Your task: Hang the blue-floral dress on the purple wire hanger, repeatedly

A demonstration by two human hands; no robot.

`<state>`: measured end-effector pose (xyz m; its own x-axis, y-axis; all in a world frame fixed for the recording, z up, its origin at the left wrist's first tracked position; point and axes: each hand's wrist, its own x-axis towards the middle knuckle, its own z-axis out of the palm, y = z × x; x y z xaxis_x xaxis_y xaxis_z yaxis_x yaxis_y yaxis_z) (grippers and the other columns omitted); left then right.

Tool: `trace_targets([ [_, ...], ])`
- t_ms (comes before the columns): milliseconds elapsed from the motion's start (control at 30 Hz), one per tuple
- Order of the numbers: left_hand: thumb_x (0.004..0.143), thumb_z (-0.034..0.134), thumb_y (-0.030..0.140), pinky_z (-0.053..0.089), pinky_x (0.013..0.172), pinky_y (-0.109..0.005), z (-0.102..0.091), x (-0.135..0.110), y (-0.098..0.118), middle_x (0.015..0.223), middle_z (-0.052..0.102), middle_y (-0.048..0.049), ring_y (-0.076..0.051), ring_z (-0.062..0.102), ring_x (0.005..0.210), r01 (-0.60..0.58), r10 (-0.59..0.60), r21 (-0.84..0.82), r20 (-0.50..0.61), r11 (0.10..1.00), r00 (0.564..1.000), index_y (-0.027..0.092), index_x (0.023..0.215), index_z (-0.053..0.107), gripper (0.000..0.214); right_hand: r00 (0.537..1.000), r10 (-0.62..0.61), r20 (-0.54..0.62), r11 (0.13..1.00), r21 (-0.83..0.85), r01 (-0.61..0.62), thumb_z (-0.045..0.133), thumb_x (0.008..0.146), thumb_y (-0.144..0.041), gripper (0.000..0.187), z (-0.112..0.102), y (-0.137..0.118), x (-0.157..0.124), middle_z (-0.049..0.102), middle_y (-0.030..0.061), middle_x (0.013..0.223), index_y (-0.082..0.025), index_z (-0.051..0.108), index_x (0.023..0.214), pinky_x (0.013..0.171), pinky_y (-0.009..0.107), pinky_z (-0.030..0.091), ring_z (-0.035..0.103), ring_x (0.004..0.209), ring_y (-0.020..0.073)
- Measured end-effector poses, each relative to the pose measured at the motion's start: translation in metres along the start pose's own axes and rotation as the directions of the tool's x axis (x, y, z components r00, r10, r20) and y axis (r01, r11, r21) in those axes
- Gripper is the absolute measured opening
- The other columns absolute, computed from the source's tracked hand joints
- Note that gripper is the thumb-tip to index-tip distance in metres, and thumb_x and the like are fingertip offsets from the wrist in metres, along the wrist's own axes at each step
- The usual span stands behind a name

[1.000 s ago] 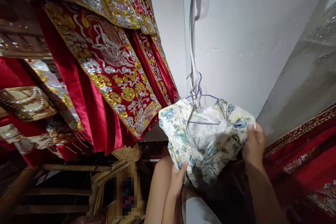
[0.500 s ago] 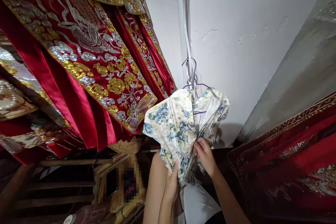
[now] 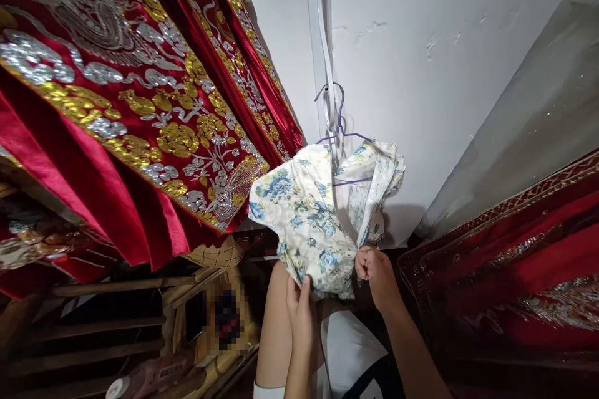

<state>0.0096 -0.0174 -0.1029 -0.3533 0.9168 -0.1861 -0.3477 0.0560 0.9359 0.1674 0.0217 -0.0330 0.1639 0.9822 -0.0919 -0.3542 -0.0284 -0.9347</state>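
A white short garment with blue flowers, like a blouse point(image 3: 309, 218), hangs in front of me on a purple wire hanger point(image 3: 340, 118). My left hand point(image 3: 299, 302) pinches its lower left edge between thumb and fingers. My right hand point(image 3: 374, 268) is closed on the garment's front edge at the lower right, pulling the cloth taut. The neckline gapes between the two front panels, and the hanger's lower bar shows inside. The hanger's hook is caught on a white strap point(image 3: 327, 43) running down the wall.
Red robes with gold and silver embroidery point(image 3: 187, 131) hang at the left. Below them stands a bamboo rack point(image 3: 163, 324) with a bottle point(image 3: 154, 377) beside it. A red sequined cloth under clear plastic point(image 3: 515, 280) is at the right. The white wall point(image 3: 421, 93) is behind.
My right hand has drawn the front edge right and slightly down, so the neckline gapes wider. My left hand keeps its hold on the lower edge. The view has shifted a little.
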Motion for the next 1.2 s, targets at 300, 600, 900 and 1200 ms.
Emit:
trace_targets([
  [300,0.091,0.060,0.024,0.044,0.108,-0.036,0.048,-0.013,0.008,0.126,0.066,-0.0103,-0.027,0.059,0.123,-0.433,0.317,0.338,0.347,0.836,0.883,0.022,0.125,0.064,0.034,0.965,0.129,0.230,0.961,-0.269,-0.065,0.054,0.074,-0.029,0.020,0.000,-0.006,-0.008,0.053,-0.0014,0.043,-0.019,0.062,0.058,0.048,0.026,0.033,0.043,0.043,0.0122],
  [600,0.098,0.049,0.030,0.044,0.072,-0.028,0.055,-0.007,0.005,0.080,0.060,-0.0035,-0.019,0.057,0.076,-0.507,0.350,0.371,0.415,0.778,0.840,0.021,0.084,0.058,0.019,0.963,0.112,0.247,0.945,-0.325,-0.026,0.056,0.079,-0.030,0.021,-0.002,-0.009,-0.010,0.056,-0.0022,0.043,-0.017,0.069,0.069,0.047,0.025,0.034,0.046,0.041,0.0123],
  [900,0.099,0.048,0.036,0.039,0.069,-0.029,0.063,0.000,-0.006,0.073,0.051,-0.0017,-0.019,0.051,0.072,-0.534,0.329,0.386,0.481,0.752,0.812,0.022,0.078,0.050,0.025,0.953,-0.184,0.242,0.958,-0.173,0.229,0.059,0.078,-0.026,0.018,0.058,-0.153,0.070,0.057,-0.0027,0.044,-0.013,0.070,0.071,0.039,0.020,0.029,0.038,0.037,0.0072],
  [1200,0.097,0.055,0.045,0.046,0.076,-0.029,0.096,0.015,0.031,0.088,0.062,-0.0054,-0.019,0.058,0.082,-0.439,0.241,0.258,0.552,0.861,0.798,0.019,0.091,0.061,0.027,0.939,-0.303,0.166,0.934,-0.147,0.327,0.055,0.078,-0.023,0.017,0.051,-0.148,0.066,0.054,-0.0036,0.045,-0.017,0.064,0.064,0.041,0.020,0.030,0.042,0.040,0.0078],
])
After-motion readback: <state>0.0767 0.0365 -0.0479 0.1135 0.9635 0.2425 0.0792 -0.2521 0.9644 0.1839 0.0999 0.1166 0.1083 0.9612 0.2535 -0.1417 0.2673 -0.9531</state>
